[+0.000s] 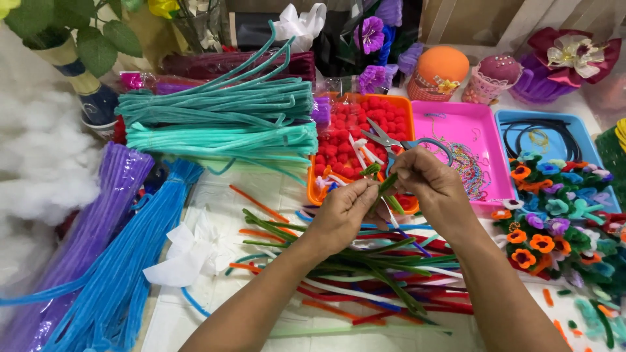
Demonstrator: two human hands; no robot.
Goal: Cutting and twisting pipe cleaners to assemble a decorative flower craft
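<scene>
Above the desk's middle, left hand point(344, 212) and right hand point(430, 186) are both pinched shut on a short green fuzzy pipe cleaner point(387, 183) held between their fingertips.

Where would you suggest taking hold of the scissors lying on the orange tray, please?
By the blue handle loops of the scissors, coming from the right: the loops overhang the orange tray toward the pink tray, while the blades point left over red pompoms.

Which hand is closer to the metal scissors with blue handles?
Right. The right hand sits just below the metal scissors with blue handles; the left hand is lower and farther left.
</scene>
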